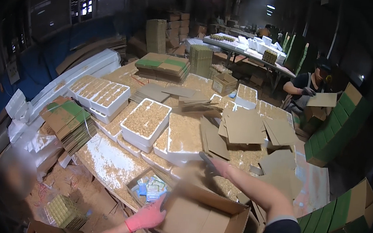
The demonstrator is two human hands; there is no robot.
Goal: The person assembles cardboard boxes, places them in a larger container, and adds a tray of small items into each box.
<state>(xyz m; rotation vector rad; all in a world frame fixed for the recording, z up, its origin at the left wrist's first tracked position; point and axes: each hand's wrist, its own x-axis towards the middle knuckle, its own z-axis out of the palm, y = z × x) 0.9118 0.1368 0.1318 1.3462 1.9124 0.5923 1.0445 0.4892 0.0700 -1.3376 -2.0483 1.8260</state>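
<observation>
Cardboard box (200, 219), head view: open top facing up, brown interior showing, between 5 and 6 o'clock from view centre. Left hand (147, 214), pink glove, between 6 and 7, touching box's left edge; fingers bent, but cannot tell how firmly closed. Right hand (218, 166), near 5 o'clock, over box's far side; fingers extended, nothing visibly held, contact with box unclear through blur. Just beside left hand: shallow carton (134, 188) with small blue-and-white packets (155, 187). At 9 o'clock, white foam tray (146, 117), tan granules inside. At 3, loose cardboard sheets (244, 125). Near 2, co-worker (307, 86) holding a cardboard piece (322, 100).
</observation>
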